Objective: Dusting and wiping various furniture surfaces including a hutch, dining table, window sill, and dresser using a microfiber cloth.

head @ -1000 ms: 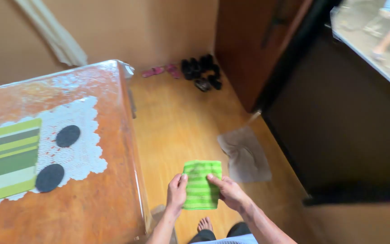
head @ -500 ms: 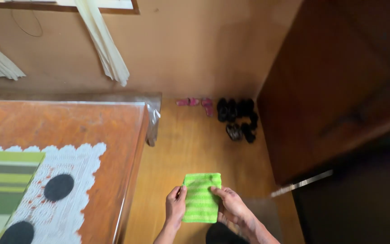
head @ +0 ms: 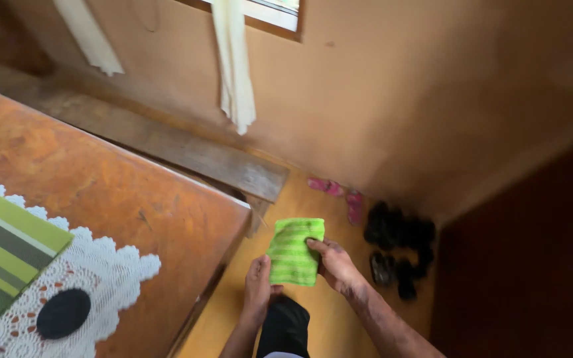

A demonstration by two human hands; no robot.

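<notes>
A folded bright green striped cloth (head: 293, 252) hangs upright in front of me, above the yellow floor. My right hand (head: 334, 266) grips its right edge with the thumb over the front. At the cloth's lower left corner, my left hand (head: 258, 286) pinches it with thumb and fingers. Both forearms reach up from the bottom of the view. My dark trouser leg (head: 285, 328) shows below the cloth.
A wooden table (head: 101, 199) under clear plastic fills the left, bearing a white lace doily (head: 104, 282), a green striped mat (head: 1, 255) and a dark oval coaster (head: 63, 313). A wooden bench (head: 187, 159) lines the wall. Pink sandals (head: 339, 195) and black shoes (head: 396, 248) lie beyond.
The view has swung left and tilted up, bringing the wall, curtain and bench into sight. Both hands keep the green cloth, now held a little higher and nearer the table corner.
</notes>
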